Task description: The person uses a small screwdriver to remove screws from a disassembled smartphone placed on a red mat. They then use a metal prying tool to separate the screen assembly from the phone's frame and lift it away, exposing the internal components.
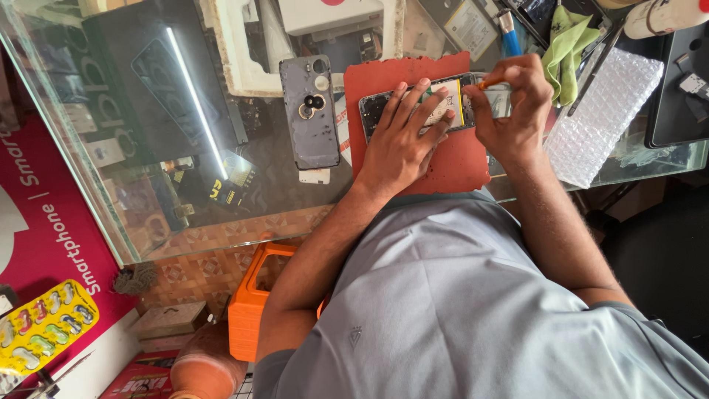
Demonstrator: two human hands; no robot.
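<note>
A phone repair shop: glass display counter (148,148), opened phone (436,107) on red work mat (450,162).

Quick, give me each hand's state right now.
Left hand: open, fingers flat on the opened phone.
Right hand: closed, pinching an orange tool over the phone.

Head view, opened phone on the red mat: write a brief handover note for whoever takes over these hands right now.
Left hand: flat on the opened phone, fingers spread, pinning it to the red mat.
Right hand: pinches an orange-handled tool, tip at the phone's upper end.
Grey back cover: lies apart on the glass counter, left of the mat.
Done: cover off, insides exposed.
Left: work inside the phone is under way; the exact part touched is too small to tell.
</note>
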